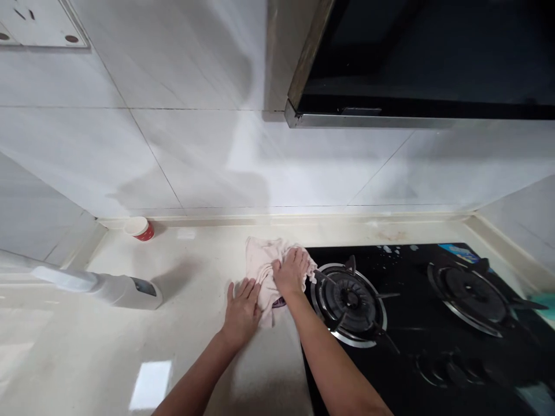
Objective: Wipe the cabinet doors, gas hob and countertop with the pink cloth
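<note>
A pale pink cloth [262,254] lies bunched on the light countertop [208,260], against the left edge of the black gas stove [407,341]. My right hand [290,273] presses down on the cloth, its fingers curved over the fabric and its thumb out to the left. Just to the left, my left hand [241,312] rests flat with fingers stretched out, the fingertips touching the cloth's lower left side. A small bit of something dark purple [280,302] shows below the cloth. Close to my right hand is the left burner [350,297].
A red and white paper cup [139,228] stands near the back wall. A white bottle-shaped object [117,290] lies at the left. White droplets [387,249] spot the stove's back, near the right burner [470,292]. A dark range hood [416,63] overhangs the stove.
</note>
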A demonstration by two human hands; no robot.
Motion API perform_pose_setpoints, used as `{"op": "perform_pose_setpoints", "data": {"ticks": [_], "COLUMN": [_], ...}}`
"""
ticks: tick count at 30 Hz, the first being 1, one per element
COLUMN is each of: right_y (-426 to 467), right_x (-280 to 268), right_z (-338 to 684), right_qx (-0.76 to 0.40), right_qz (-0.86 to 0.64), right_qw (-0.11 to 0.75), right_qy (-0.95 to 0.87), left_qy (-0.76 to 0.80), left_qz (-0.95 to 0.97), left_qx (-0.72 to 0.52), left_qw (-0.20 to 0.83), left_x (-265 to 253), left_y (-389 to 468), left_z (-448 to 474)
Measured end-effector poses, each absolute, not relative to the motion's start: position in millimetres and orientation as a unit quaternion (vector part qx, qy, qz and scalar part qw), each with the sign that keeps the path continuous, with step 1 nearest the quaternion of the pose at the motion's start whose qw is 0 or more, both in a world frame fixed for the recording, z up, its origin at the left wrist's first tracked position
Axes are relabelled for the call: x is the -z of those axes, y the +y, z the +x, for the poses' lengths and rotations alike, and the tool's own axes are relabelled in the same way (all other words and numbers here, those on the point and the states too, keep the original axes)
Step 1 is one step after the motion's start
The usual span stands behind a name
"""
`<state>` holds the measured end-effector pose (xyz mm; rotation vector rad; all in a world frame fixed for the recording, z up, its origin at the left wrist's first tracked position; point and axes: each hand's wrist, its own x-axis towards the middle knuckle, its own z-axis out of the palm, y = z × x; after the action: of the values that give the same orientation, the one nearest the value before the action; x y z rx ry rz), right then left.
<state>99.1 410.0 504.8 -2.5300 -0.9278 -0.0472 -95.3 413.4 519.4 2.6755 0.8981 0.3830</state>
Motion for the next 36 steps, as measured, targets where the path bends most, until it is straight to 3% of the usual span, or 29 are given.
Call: {"op": "perform_pose_setpoints", "data": {"ticks": [7, 14, 23, 26, 29, 33, 36], "right_y": [355.0, 306.1, 305.4, 290.5, 256.7, 211.0, 198.6], "right_x": [-479.6, -483.4, -541.3, -550.6, -529.3, -489.1, -476.5], "right_z": [6.8, -48.9, -31.6, -5.2, 22.0, 39.5, 38.8], "right_qx": [-0.011, -0.029, -0.008, 0.033, 0.050, 0.050, 0.048], "right_qz": [-0.809, -0.714, -0.681, -0.692, -0.742, -0.771, -0.775], "right_qw": [0.283, 0.435, 0.480, 0.449, 0.358, 0.247, 0.200], "right_qy": [-0.514, -0.547, -0.553, -0.564, -0.564, -0.585, -0.597], "left_qy": [0.386, 0.353, 0.361, 0.408, 0.416, 0.346, 0.272], "left_qz": [0.903, 0.913, 0.888, 0.866, 0.882, 0.932, 0.956], "left_qx": [-0.158, -0.169, -0.252, -0.276, -0.213, -0.101, -0.102], "left_qw": [0.105, 0.115, 0.131, 0.081, 0.054, 0.042, 0.043], "left_x": [-504.6, -481.6, -509.6, -528.2, -538.1, -532.8, -523.9], "left_y": [380.5, 333.6, 341.1, 347.3, 346.1, 353.2, 369.5], "left_z": [-160.9, -217.0, -205.7, -200.2, -197.9, -186.4, -160.4]}}
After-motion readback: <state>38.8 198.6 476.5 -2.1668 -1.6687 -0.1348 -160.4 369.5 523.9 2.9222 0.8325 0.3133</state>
